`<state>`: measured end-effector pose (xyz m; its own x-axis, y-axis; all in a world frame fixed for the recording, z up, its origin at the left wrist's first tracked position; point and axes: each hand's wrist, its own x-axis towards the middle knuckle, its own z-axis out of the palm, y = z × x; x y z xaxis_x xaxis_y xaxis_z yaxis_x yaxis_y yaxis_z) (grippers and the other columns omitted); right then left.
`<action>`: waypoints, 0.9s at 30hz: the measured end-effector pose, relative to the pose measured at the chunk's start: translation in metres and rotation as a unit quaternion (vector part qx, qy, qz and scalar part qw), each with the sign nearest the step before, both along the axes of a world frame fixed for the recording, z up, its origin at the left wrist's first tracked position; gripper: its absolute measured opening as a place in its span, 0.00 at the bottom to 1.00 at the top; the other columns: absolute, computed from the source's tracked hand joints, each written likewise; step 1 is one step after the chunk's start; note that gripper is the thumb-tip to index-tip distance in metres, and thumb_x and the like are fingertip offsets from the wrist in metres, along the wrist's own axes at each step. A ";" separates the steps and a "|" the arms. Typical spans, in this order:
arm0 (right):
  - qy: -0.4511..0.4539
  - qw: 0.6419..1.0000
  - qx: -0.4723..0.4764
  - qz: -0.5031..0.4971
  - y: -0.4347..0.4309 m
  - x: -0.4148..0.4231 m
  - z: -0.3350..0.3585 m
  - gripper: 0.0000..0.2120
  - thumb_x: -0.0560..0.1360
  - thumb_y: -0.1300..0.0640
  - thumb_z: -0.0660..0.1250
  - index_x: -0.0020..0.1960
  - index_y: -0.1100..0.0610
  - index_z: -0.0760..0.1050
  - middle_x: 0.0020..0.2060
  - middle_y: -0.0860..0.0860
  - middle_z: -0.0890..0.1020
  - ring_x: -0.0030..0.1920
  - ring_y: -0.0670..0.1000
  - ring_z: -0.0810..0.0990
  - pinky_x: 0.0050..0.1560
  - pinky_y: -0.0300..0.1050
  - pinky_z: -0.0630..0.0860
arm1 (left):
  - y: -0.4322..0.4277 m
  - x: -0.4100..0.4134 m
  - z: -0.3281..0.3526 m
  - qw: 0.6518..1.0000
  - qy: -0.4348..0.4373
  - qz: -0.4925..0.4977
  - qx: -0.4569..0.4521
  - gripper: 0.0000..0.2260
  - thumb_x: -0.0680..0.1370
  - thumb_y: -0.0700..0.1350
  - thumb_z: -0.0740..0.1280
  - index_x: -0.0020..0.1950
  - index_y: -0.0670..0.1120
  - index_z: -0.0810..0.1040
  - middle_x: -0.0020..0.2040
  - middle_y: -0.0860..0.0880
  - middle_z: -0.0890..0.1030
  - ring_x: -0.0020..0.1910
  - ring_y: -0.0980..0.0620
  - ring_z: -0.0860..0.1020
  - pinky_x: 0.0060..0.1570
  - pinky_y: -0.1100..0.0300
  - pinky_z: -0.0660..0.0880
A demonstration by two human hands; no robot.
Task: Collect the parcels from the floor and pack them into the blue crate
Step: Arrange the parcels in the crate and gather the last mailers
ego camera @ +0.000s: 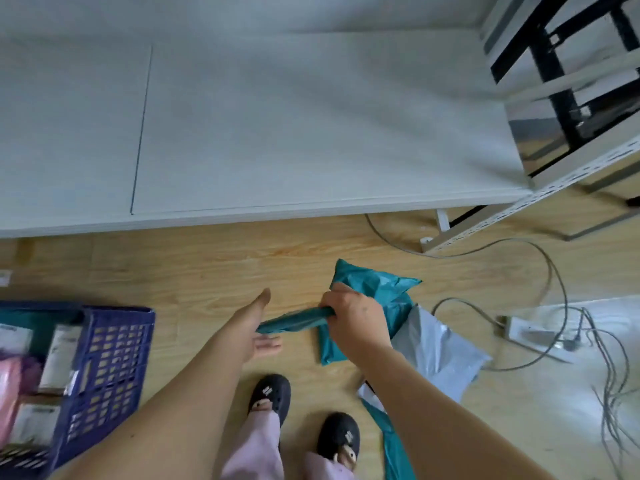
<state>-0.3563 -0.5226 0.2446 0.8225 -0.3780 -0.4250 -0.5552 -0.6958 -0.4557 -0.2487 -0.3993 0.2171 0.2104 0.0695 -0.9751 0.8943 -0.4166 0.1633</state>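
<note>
Nearest: 2 slippers (pixel 270 393) on the floor (pixel 207 265). A teal strip (pixel 391 445) shows by the R forearm, prob another bag, mostly hidden. Crate (pixel 114 344) stands at left, part full w/ white boxes & a pink bag.

L hand (pixel 258 329) is released, fingers straight, just beside the free end of the teal parcel (pixel 377 289); can't tell if touching. R hand (pixel 349 323) is clenched round that parcel's bunched edge. The parcel sits right of centre, low over the floor, overlapping a grey parcel (pixel 440 348); can't tell if it's fully lifted.

Handling, my guess: thin poly mailer, light, floppy, slick film. It crumples in the fist, so contents prob soft. An edge grip works but may slip; safer w/ L palm under the body.

Beyond: power strip (pixel 530 332) & cables (pixel 554 271) near the grey parcel, a snag risk. Then the table (pixel 277 133).
</note>
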 end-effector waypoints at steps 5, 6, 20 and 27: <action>-0.046 0.998 -0.010 0.052 0.026 0.011 0.054 0.12 0.73 0.64 0.60 0.53 0.56 0.78 0.47 0.50 0.77 0.45 0.57 0.79 0.36 0.43 0.66 | 0.017 0.003 0.031 0.985 -0.034 0.170 -0.020 0.13 0.79 0.36 0.63 0.63 0.37 0.68 0.53 0.41 0.78 0.49 0.45 0.80 0.35 0.57 0.80; -0.038 0.997 -0.012 0.070 0.031 0.012 0.060 0.13 0.73 0.64 0.60 0.54 0.55 0.77 0.48 0.50 0.77 0.46 0.58 0.79 0.37 0.44 0.66 | 0.022 0.004 0.038 0.981 -0.047 0.189 -0.023 0.13 0.79 0.34 0.61 0.63 0.37 0.68 0.55 0.40 0.78 0.52 0.45 0.79 0.38 0.58 0.79; 0.076 0.960 0.253 -0.089 0.138 0.072 0.137 0.15 0.74 0.66 0.62 0.58 0.55 0.78 0.44 0.50 0.82 0.18 0.45 0.75 0.22 0.36 0.72 | 0.179 0.024 0.127 0.921 -0.311 0.234 0.029 0.51 0.70 0.29 0.70 0.77 0.52 0.36 0.75 0.43 0.60 0.70 0.44 0.68 0.67 0.43 0.68; -0.016 0.997 0.073 0.038 0.232 0.125 0.180 0.22 0.71 0.65 0.61 0.61 0.48 0.75 0.58 0.48 0.79 0.51 0.54 0.80 0.46 0.42 0.76 | 0.282 0.039 0.162 0.891 -0.414 0.189 0.004 0.46 0.71 0.27 0.68 0.78 0.47 0.42 0.74 0.44 0.61 0.70 0.46 0.66 0.61 0.57 0.68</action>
<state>-0.2317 -0.2903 0.4247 0.8599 -0.2514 -0.4443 -0.4880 -0.6603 -0.5709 -0.2094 -0.1171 0.3787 0.8169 0.2933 -0.4966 0.5458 -0.1151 0.8299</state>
